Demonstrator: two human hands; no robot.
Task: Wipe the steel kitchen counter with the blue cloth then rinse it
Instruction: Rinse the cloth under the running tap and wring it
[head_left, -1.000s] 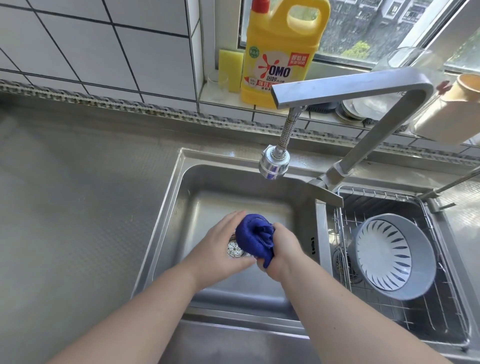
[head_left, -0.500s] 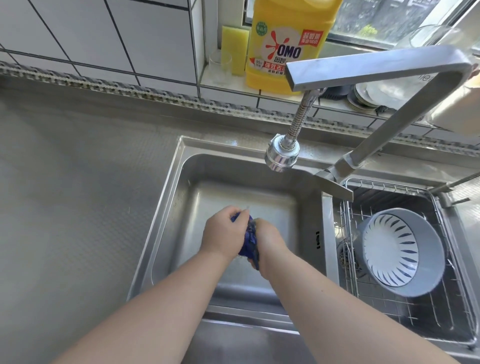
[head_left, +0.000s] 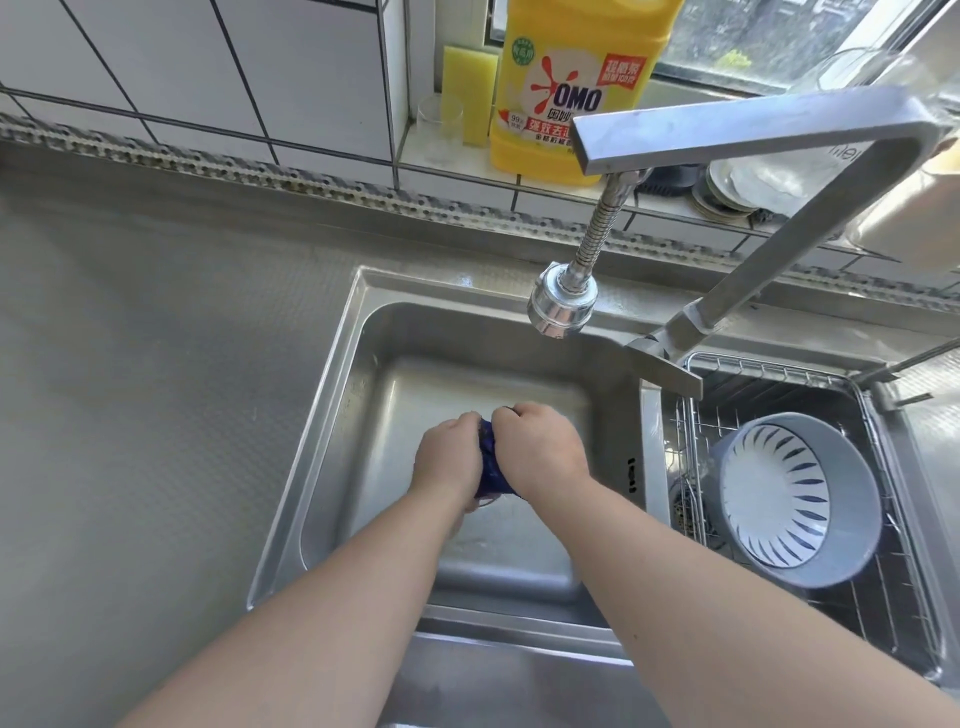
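Over the middle of the sink basin (head_left: 332, 457): fingers of both hands curled tight round the blue cloth (head_left: 491, 462), squeezing it between them. Left hand (head_left: 447, 460) on the left side of the cloth, right hand (head_left: 540, 452) on the right, knuckles up, thumbs nearly touching at the far end. Only a narrow strip of cloth showing between the fists. Both forearms reaching in from the near edge. Above and farther off, the faucet head (head_left: 561, 304) on its flexible hose, hanging from the angular steel spout (head_left: 753, 130). Left of the sink, the steel counter (head_left: 156, 389). Right, a wire rack (head_left: 883, 613) holding a grey colander bowl (head_left: 795, 499). On the far windowsill, a yellow detergent jug (head_left: 571, 88) and a yellow sponge (head_left: 467, 88).
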